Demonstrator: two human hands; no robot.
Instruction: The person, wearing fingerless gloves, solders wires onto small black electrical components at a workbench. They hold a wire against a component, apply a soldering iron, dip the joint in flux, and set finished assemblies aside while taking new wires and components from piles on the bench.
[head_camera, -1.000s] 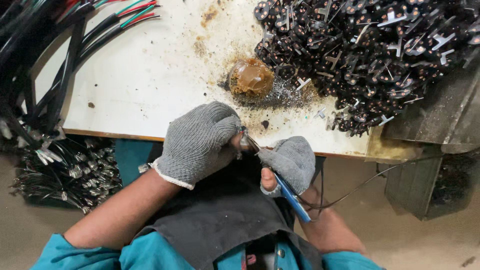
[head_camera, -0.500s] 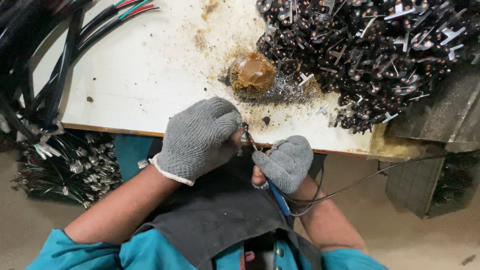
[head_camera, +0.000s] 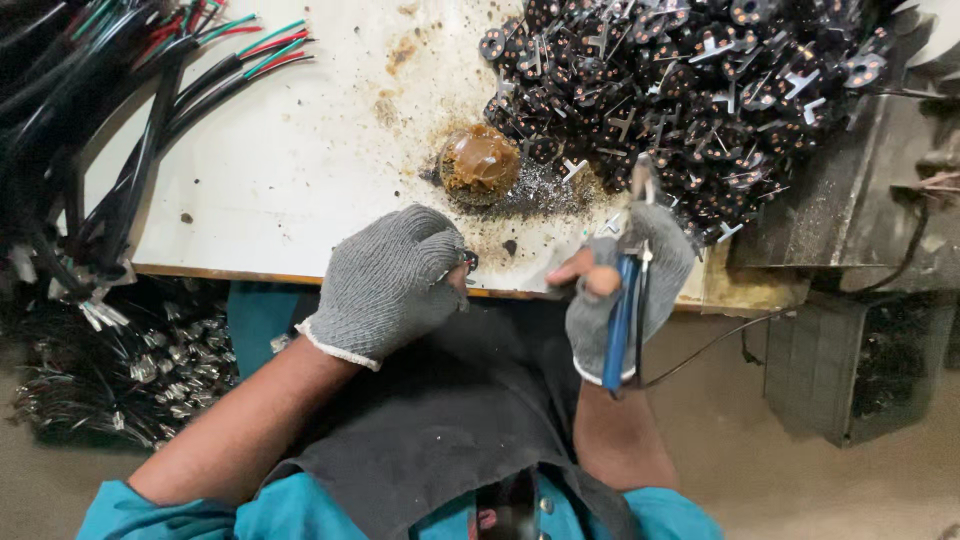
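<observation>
white stained table (head_camera: 290, 170) | brown paste lump (head_camera: 480, 160) | black plug-part pile (head_camera: 690, 90) | cable ends (head_camera: 200, 60)

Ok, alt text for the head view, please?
Two grey-gloved hands work at a white table's edge: the right hand holds a blue-handled tool, the left hand pinches a small dark part. Black plug parts are piled beyond.

One view only: head cam, worn by the person, looking almost straight down over lap and the near edge of the white desk (head_camera: 290, 190). It sits close, w/ both gloved hands mid-frame, the left hand (head_camera: 395, 280) and right hand (head_camera: 625, 285), forearms entering from the bottom. Desk's far side runs off the top edge; floor shows at both sides, so no second view to overlap.
</observation>
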